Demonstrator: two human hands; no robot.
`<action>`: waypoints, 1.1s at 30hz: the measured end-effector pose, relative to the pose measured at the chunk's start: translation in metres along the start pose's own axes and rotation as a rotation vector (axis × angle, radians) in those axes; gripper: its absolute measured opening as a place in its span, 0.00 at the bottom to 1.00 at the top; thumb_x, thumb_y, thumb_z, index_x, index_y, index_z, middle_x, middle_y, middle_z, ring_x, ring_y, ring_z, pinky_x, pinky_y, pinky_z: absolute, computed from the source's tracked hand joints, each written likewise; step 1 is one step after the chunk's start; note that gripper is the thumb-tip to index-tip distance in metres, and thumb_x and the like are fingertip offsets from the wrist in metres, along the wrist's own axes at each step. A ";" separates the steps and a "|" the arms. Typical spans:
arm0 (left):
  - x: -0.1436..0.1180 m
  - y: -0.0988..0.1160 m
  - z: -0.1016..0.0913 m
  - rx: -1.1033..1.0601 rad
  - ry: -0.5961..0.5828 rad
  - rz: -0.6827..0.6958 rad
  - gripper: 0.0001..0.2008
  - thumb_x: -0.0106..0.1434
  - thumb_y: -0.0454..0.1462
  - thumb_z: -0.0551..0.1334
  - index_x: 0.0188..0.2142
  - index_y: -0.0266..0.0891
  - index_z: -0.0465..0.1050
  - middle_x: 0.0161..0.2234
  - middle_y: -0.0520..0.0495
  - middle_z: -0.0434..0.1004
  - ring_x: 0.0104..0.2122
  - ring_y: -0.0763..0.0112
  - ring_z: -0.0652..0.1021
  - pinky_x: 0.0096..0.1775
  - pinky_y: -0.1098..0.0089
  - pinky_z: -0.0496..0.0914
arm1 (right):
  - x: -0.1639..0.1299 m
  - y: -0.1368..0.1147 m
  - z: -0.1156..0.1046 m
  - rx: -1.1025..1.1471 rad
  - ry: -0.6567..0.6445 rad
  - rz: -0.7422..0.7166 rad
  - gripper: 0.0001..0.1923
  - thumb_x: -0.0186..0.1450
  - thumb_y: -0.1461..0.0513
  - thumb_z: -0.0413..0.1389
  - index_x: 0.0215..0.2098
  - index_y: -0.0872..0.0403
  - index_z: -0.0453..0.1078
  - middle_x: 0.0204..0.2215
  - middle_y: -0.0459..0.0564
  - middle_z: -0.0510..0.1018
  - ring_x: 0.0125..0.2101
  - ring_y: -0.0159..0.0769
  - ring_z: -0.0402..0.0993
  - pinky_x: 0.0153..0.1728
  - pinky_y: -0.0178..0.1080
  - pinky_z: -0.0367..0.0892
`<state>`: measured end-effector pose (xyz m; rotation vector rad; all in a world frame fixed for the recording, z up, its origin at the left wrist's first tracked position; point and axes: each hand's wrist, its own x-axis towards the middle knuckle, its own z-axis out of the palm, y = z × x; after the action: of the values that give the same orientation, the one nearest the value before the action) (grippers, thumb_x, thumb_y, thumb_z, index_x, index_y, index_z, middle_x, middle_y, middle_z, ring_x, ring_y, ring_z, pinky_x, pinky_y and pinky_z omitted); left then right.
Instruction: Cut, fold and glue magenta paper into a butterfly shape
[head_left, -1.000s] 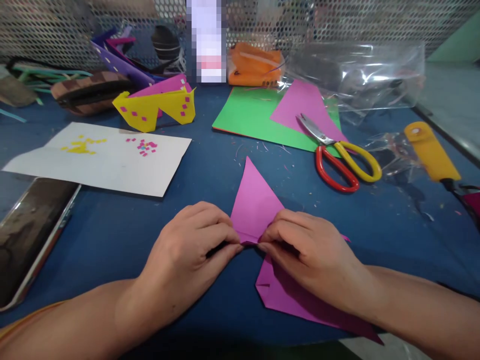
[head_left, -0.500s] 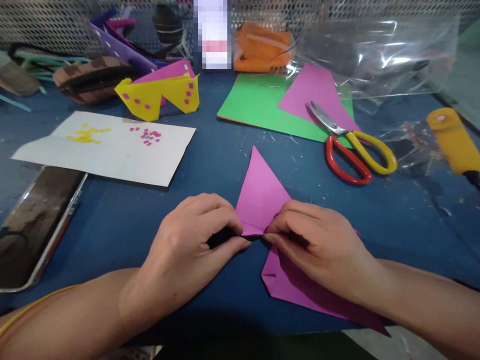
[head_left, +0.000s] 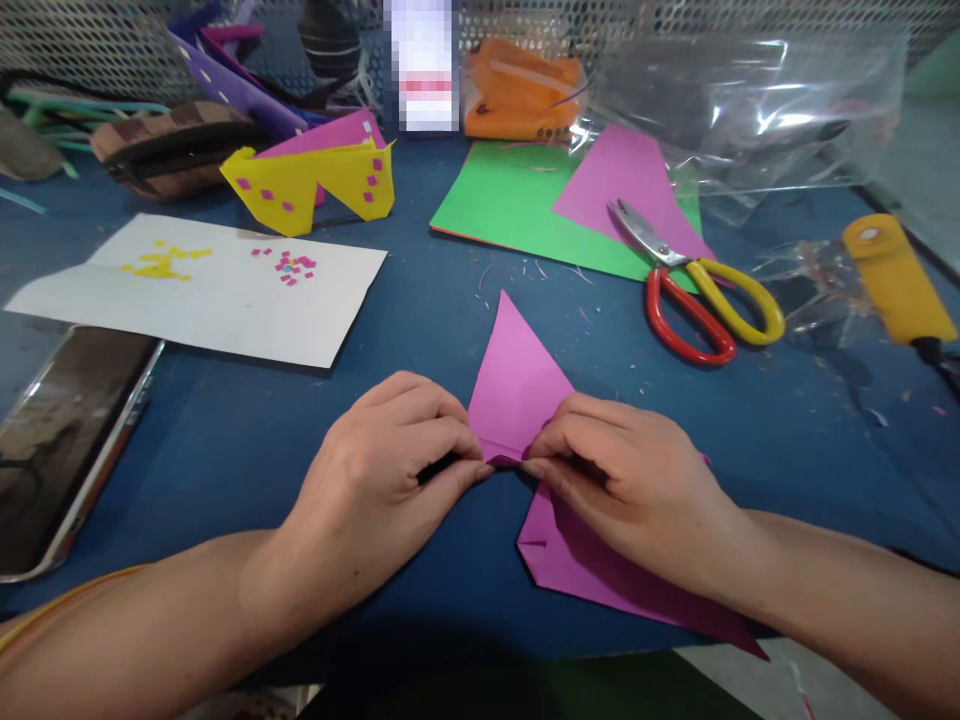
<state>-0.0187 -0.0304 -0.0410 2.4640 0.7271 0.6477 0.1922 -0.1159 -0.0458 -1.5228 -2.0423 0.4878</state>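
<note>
A pink paper piece (head_left: 517, 360), pointed at its far end, lies between my hands on the blue table. My left hand (head_left: 405, 460) pinches the left end of its near edge, thumb against fingers. At the right end of that edge, my right hand (head_left: 615, 470) pinches the paper the same way. A narrow fold line runs along this near edge, which is curled up a little between my thumbs. Beneath my right hand and wrist lies a second pink paper piece (head_left: 592, 570), partly covered, with a small slit near its left corner.
Scissors (head_left: 667, 260) with red and yellow handles rest partly on green paper (head_left: 495, 190). A white sheet (head_left: 247, 320) bears small yellow and pink bits. Around stand a phone (head_left: 67, 430), a yellow paper shape (head_left: 285, 195), a yellow-handled tool (head_left: 896, 280) and clear plastic (head_left: 750, 120).
My left thumb has closed onto the near edge of the pink paper, and that edge now curls up slightly. The whole view has shifted a little.
</note>
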 end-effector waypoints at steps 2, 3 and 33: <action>0.001 0.000 0.000 -0.010 0.010 -0.013 0.05 0.62 0.32 0.68 0.30 0.41 0.78 0.32 0.53 0.78 0.37 0.72 0.75 0.41 0.70 0.69 | 0.000 0.000 0.000 -0.003 -0.004 0.008 0.08 0.70 0.65 0.55 0.32 0.54 0.71 0.28 0.44 0.76 0.28 0.30 0.71 0.29 0.36 0.61; 0.001 0.001 0.000 -0.013 0.016 -0.025 0.05 0.61 0.33 0.69 0.29 0.41 0.78 0.32 0.53 0.77 0.37 0.71 0.75 0.40 0.70 0.69 | 0.001 -0.001 0.000 -0.002 -0.003 0.010 0.08 0.70 0.65 0.55 0.32 0.54 0.71 0.28 0.44 0.76 0.28 0.30 0.71 0.29 0.36 0.61; 0.006 0.004 0.003 0.005 0.009 -0.091 0.08 0.62 0.32 0.66 0.26 0.40 0.73 0.31 0.52 0.76 0.35 0.70 0.75 0.40 0.67 0.69 | 0.004 -0.003 -0.001 0.096 -0.026 0.110 0.08 0.68 0.65 0.56 0.29 0.53 0.69 0.28 0.44 0.75 0.28 0.31 0.70 0.29 0.35 0.59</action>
<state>-0.0113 -0.0303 -0.0392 2.4180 0.8397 0.6238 0.1893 -0.1129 -0.0422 -1.5844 -1.9333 0.6420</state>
